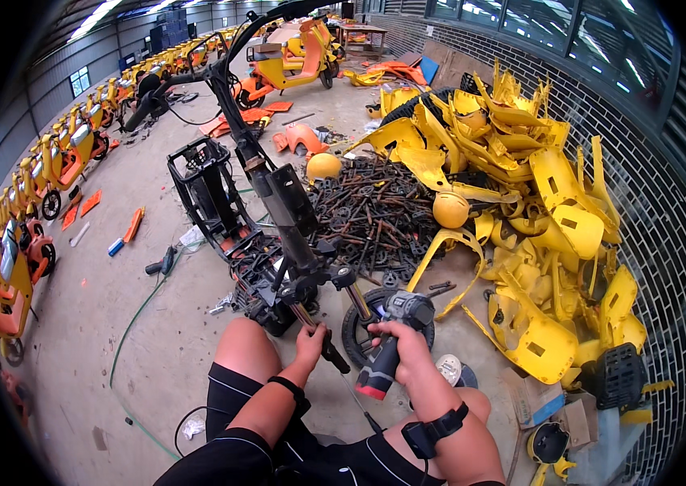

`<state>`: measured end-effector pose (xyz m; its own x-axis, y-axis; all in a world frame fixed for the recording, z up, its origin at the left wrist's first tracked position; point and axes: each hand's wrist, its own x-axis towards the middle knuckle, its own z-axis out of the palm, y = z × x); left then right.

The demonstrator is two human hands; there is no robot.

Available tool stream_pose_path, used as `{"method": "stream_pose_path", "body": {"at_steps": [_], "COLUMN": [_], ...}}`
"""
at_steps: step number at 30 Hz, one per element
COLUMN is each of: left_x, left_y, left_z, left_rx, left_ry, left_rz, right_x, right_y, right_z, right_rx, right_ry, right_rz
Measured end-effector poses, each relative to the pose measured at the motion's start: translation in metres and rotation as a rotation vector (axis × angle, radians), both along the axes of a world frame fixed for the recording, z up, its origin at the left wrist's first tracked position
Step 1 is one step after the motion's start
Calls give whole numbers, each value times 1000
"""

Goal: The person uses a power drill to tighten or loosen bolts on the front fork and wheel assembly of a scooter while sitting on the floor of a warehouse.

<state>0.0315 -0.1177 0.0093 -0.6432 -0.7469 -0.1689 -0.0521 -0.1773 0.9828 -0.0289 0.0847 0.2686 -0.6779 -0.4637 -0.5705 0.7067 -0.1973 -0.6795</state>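
A stripped black scooter frame stands tilted before me, its handlebar turned to the upper left. My left hand is closed round one lower leg of its front fork. In my right hand is a grey and black cordless power tool with a red-edged battery; my fingers wrap its handle. The tool's head lies over the front wheel, partly covering it. Whether its tip touches the wheel or fork cannot be made out.
Beyond the wheel lies a heap of dark, rusty metal parts. Yellow body panels are piled against the brick wall at right. A green hose and another tool lie on the floor at left. Yellow scooters line the far left.
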Motion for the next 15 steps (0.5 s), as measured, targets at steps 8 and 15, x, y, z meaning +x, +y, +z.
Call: {"method": "stream_pose_path", "body": {"at_steps": [8,15], "left_x": [-6,0], "left_y": [4,3], "left_z": [2,0], "left_rx": [-12,-186], "left_ry": [-36,-171], "left_rz": [-3,23], "right_x": [-13,10], "right_y": [15,4], "right_z": [2,1], "right_rx": [-122,-103], "right_ry": [44,281], "right_rz": [131,227]}}
